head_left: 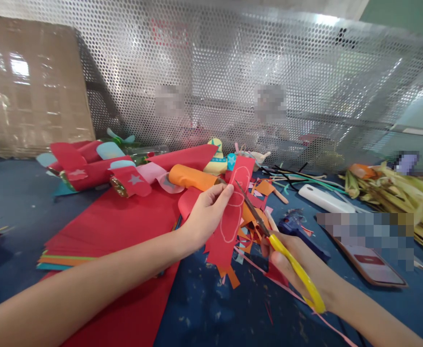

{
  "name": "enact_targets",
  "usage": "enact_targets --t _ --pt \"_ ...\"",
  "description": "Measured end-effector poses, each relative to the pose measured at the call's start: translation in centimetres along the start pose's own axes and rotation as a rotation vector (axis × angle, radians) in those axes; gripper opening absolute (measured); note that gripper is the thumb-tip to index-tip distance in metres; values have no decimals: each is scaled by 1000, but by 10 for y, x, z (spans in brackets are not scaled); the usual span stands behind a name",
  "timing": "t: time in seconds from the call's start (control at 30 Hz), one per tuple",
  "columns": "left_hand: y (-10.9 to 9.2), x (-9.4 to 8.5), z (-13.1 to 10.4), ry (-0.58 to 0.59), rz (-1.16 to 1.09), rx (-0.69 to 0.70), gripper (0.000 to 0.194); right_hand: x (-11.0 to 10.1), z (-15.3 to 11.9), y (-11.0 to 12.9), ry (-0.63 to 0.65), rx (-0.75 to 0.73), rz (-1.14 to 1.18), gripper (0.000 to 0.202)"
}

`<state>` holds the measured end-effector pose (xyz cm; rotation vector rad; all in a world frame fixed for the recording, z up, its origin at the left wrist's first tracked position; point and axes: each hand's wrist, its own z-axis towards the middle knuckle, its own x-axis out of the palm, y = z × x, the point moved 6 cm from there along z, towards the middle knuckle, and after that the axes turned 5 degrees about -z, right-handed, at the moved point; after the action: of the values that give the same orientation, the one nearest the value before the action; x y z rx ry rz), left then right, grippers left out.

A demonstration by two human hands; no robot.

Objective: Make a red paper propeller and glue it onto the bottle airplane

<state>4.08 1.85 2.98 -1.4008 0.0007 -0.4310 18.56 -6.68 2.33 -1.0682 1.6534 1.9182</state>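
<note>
Red paper strip with pale drawn outlines (229, 226), mid-frame, is pinched in our left hand's (204, 212) closed fingertips while our right hand (309, 256) curls around yellow-handled metal scissors (280, 247), its shapes drawn but, we judge, not yet cut out.

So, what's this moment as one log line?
left hand: holds red paper strip with pale outlines; right hand: holds yellow-handled metal scissors; blade tips: overlapping strip
</note>
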Motion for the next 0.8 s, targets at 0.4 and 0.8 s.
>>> enact_targets --t 0.4,0.8 --pt "1 1 0 1 -28 -13 33 1 -1 -2 14 15 26 60" --pt "0 0 1 -11 -63 -13 28 2 0 -7 -6 1 22 63"
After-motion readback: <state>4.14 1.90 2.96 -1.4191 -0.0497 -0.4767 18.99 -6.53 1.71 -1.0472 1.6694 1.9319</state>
